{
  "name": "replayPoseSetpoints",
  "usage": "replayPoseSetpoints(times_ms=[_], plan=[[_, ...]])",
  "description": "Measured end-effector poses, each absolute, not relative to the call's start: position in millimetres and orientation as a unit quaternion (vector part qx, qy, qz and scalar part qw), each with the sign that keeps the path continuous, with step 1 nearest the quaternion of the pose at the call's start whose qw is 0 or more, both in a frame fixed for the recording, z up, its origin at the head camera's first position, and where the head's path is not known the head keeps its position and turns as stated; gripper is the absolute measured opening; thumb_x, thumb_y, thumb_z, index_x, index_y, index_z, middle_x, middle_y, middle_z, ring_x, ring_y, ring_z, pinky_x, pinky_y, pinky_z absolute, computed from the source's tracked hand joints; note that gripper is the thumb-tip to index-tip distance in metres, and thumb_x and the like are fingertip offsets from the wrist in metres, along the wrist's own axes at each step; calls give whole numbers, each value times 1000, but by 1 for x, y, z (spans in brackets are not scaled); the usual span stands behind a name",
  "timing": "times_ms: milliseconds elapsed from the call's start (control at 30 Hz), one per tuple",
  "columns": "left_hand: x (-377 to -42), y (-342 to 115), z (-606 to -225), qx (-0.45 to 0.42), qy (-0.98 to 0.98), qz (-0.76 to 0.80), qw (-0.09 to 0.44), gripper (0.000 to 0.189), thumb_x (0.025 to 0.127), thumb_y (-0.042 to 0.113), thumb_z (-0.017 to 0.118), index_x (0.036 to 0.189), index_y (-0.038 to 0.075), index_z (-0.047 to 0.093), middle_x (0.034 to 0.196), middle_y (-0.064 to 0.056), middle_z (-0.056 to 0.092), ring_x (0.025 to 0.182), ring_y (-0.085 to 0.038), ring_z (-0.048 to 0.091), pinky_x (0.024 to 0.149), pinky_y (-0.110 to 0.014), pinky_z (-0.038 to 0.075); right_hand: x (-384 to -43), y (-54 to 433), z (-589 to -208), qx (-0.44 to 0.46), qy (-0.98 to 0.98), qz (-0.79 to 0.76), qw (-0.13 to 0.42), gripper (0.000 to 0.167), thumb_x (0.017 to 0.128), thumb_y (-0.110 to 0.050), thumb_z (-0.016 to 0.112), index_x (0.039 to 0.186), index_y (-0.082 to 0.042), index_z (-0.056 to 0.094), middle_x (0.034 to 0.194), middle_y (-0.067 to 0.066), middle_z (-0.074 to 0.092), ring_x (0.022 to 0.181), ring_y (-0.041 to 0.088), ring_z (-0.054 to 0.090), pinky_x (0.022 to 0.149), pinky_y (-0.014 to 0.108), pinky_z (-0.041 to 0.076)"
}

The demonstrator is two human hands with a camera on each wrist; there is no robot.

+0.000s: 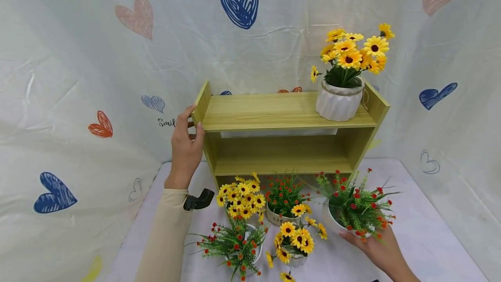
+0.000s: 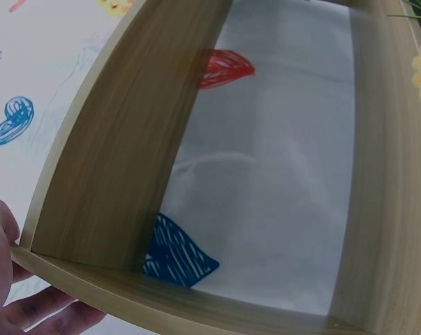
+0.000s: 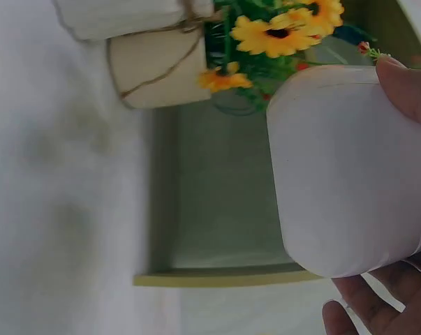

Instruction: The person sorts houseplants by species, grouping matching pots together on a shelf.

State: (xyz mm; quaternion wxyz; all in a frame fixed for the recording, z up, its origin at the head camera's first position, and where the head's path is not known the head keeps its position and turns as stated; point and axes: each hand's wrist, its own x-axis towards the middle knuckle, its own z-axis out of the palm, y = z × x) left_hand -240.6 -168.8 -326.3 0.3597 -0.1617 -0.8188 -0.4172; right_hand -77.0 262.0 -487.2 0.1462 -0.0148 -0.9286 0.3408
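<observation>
Over the desk (image 1: 416,212), the right hand (image 1: 379,249) curls round a white pot of red flowers (image 3: 350,174), which looks light, hard and maybe slippery, so its fat sides seem best to hold, while the left hand (image 1: 187,149) pinches the edge of the wooden shelf (image 1: 258,110)
</observation>
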Motion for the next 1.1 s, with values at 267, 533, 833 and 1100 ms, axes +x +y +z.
replayPoseSetpoints(times_ms=[267,533,833,1100], plan=[[-241,-169,-326,-165,-817,-417,363,47,108,6,53,154,6,44,148,-23,53,114,-44,66,80,-59,62,-81,253,-466,27,-927,319,195,89,70,-21,99,142,5,53,132,26,63,120,43,57,91,70,48],[-241,-170,-327,-166,-817,-419,361,47,109,5,52,155,6,44,149,-22,52,113,-43,66,80,-58,62,-106,246,-454,74,-901,345,252,89,67,-12,100,143,-1,55,133,17,64,124,8,50,103,19,39],[-240,-169,-326,-164,-819,-419,357,47,109,6,52,155,7,44,148,-22,53,117,-43,65,81,-58,62,-142,237,-438,66,-879,409,237,89,79,-16,95,153,-6,48,144,14,60,128,3,51,96,5,33],[-240,-169,-327,-162,-819,-419,355,47,109,7,52,155,7,44,147,-21,53,117,-43,65,82,-58,62,-174,235,-429,87,-879,391,260,82,82,-18,93,152,-9,52,142,14,63,124,34,62,96,23,44]])
